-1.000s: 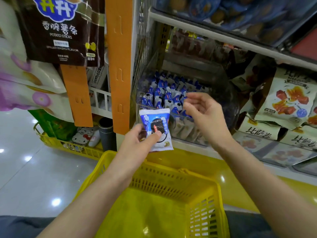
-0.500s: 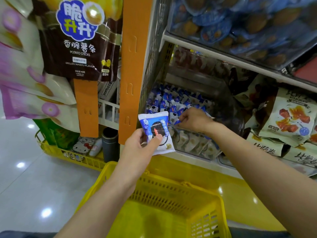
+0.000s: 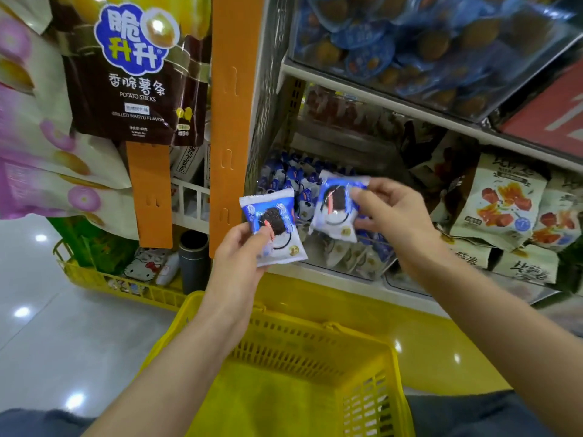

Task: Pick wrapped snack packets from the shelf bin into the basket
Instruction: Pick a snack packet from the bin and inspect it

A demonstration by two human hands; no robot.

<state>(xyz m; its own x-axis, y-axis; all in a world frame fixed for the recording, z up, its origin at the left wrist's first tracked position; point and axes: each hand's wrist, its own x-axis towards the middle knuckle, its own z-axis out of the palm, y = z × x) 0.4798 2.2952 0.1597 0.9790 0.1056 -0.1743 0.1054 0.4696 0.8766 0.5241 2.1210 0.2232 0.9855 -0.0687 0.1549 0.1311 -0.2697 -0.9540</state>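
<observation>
My left hand (image 3: 241, 257) pinches a blue-and-white snack packet (image 3: 274, 227) by its lower left edge, in front of the orange shelf post. My right hand (image 3: 389, 212) holds a second packet of the same kind (image 3: 336, 206) just above the clear shelf bin (image 3: 362, 266). Several more blue-and-white packets (image 3: 284, 175) lie in that bin. The yellow basket (image 3: 303, 361) sits below both hands, and I see nothing inside it.
An orange upright post (image 3: 233, 121) stands left of the bin. A brown potato-stick bag (image 3: 135, 74) hangs at the upper left. Cream snack bags (image 3: 501, 203) fill the shelf to the right. A second yellow basket (image 3: 126, 288) with goods rests on the floor at left.
My right hand reached into the bin, took hold of a second packet and lifted it out. My left hand kept its packet and stayed near the orange post.
</observation>
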